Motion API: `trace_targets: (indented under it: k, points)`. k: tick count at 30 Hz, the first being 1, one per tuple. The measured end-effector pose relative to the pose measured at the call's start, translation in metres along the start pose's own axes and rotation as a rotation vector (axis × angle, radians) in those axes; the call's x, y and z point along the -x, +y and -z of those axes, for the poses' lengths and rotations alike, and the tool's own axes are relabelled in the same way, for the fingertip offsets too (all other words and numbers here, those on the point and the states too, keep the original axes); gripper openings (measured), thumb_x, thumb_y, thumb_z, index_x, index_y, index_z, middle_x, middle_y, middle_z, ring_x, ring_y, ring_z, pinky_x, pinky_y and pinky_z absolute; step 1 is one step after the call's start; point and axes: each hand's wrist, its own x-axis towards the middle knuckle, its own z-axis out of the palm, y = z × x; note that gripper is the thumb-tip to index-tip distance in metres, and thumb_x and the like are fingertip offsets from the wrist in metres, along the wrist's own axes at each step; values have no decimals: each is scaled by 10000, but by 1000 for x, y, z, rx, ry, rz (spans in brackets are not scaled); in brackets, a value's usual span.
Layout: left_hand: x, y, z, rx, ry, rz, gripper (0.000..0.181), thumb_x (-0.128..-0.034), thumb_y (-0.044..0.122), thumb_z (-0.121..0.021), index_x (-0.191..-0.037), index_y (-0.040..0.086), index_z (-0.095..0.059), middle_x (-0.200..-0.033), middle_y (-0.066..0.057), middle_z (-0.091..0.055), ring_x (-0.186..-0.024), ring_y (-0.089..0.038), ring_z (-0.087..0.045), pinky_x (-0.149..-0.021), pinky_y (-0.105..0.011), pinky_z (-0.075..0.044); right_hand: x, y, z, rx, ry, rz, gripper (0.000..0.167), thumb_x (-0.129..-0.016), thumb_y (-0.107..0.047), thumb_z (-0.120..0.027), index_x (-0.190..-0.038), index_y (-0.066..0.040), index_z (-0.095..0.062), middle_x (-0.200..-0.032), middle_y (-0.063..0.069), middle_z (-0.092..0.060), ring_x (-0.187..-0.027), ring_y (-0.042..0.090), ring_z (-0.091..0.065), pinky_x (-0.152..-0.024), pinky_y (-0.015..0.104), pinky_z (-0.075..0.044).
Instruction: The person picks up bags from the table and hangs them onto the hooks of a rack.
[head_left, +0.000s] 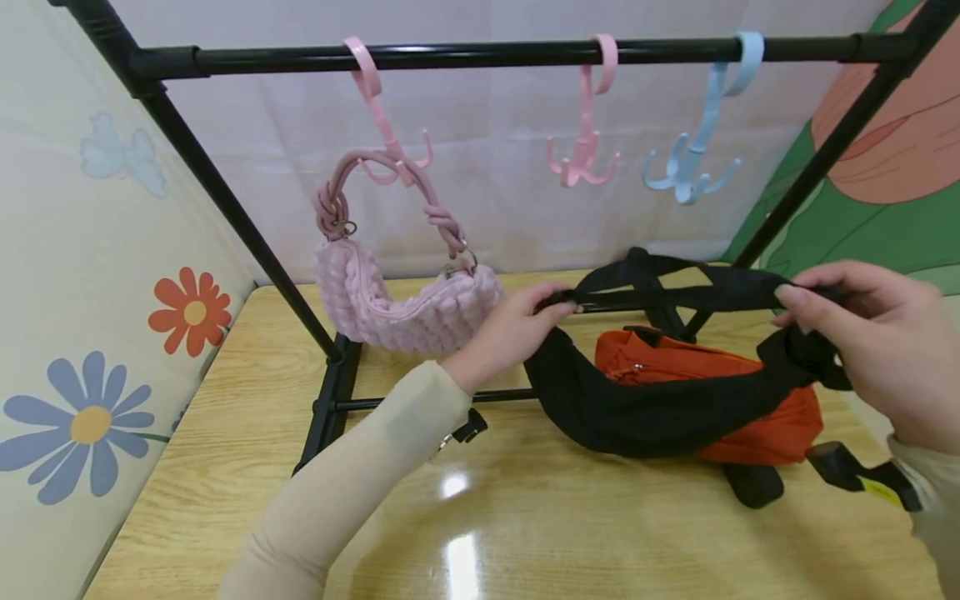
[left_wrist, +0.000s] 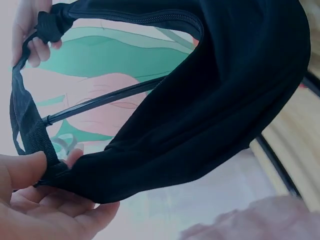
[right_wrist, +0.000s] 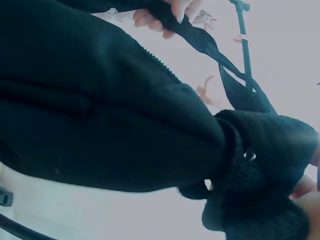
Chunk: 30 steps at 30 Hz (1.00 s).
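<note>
A black bag [head_left: 637,417] with a strap is held up above the table by both hands. My left hand [head_left: 517,329] pinches the strap at the bag's left end; in the left wrist view its thumb and fingers [left_wrist: 25,172] close round it. My right hand [head_left: 885,342] grips the strap near a knotted part at the right end, seen large in the right wrist view as bunched black webbing [right_wrist: 265,175]. The bag hangs in a curve below the strap, its zipper [left_wrist: 165,17] visible in the left wrist view.
An orange bag [head_left: 772,421] lies behind the black one. A fluffy pink bag [head_left: 412,312] hangs from a pink hook [head_left: 382,125] on the black rack bar [head_left: 487,56]. Another pink hook [head_left: 582,154] and a blue hook [head_left: 693,158] hang further right, holding nothing. A black buckle [head_left: 471,427] lies on the table.
</note>
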Motion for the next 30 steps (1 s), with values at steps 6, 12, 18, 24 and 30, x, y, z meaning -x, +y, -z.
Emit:
trace_targets:
  k: [6,12,18,24,30]
  points:
    - [-9,13,11,-145,3,-70,356,-1022,124,-504,-1368,48,-545,-1355,-100,-566,-1221,-181,-528,-1006,-268,-403,-7,-10,1,3,35,9,112,-966,-63,-585,-966,-151,-654,-718,-53,-586,-703,17,-597,-625,84,-443]
    - [-16,25,18,-158,13,-73,375,-1025,73,-475,-1397,36,-501,-1384,-114,-536,-1250,-189,-506,-1022,-251,-385,-17,-15,3,-15,34,10,71,-964,-104,-601,-1020,-82,-640,-761,-20,-597,-645,64,-594,-527,132,-433]
    - [-21,32,24,-207,31,-77,365,-1009,10,-474,-1372,11,-518,-1363,-132,-549,-1221,-205,-525,-1003,-251,-403,-24,-20,1,-24,41,52,97,-959,-98,-610,-1033,-50,-651,-772,19,-571,-696,69,-605,-613,99,-455]
    - [-22,38,30,-267,42,-88,454,-955,-98,-444,-1392,13,-494,-1380,-130,-536,-1258,-214,-495,-1050,-244,-353,-29,-28,-4,23,43,42,118,-954,-145,-629,-1036,-71,-668,-792,-25,-625,-704,98,-568,-643,92,-437]
    - [-26,40,34,-274,20,-103,404,-917,-137,-425,-1273,-7,-565,-1266,-142,-586,-1144,-228,-531,-998,-266,-380,-36,-36,-9,-12,31,43,144,-952,-158,-631,-1053,-61,-663,-859,18,-611,-725,90,-605,-645,101,-458]
